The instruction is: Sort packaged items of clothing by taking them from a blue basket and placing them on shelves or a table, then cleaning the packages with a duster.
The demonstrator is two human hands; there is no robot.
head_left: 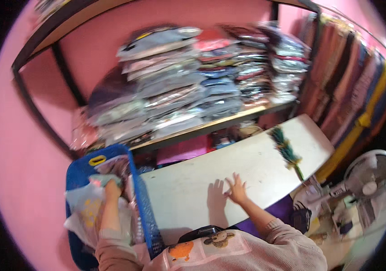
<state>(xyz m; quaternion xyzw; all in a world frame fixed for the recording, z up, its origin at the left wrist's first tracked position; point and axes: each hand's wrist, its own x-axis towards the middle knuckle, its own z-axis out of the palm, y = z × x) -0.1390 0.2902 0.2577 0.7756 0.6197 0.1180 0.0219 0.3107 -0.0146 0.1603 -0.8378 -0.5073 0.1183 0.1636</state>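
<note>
Reaching down into a blue plastic basket at the far left, a person in a light knitted top works beside me, seen from above. The basket holds clear-bagged clothing, including a whitish packet with a yellow print and, near the back, a small pale green bundle. The left hand lies against that bundle, forearm stretched away from the body, wrist bent over and knuckles up; its fingertips are hidden, so I cannot tell whether they grip it. I judge the sorting of the basket to be partway at most: several pieces remain inside, and none lies under the right hand. Behind, stacks of bagged garments rise on a shelf, though I cannot say whether any came from this basket. Across the middle runs a long white worktop. Over it hangs the right hand, holding nothing, fingers spread wide, elbow bent, its shadow falling to the left; it appears lifted off the surface. Farther right, a green tinsel-like sprig lies on the worktop, then come hanging garments and a fan.
</note>
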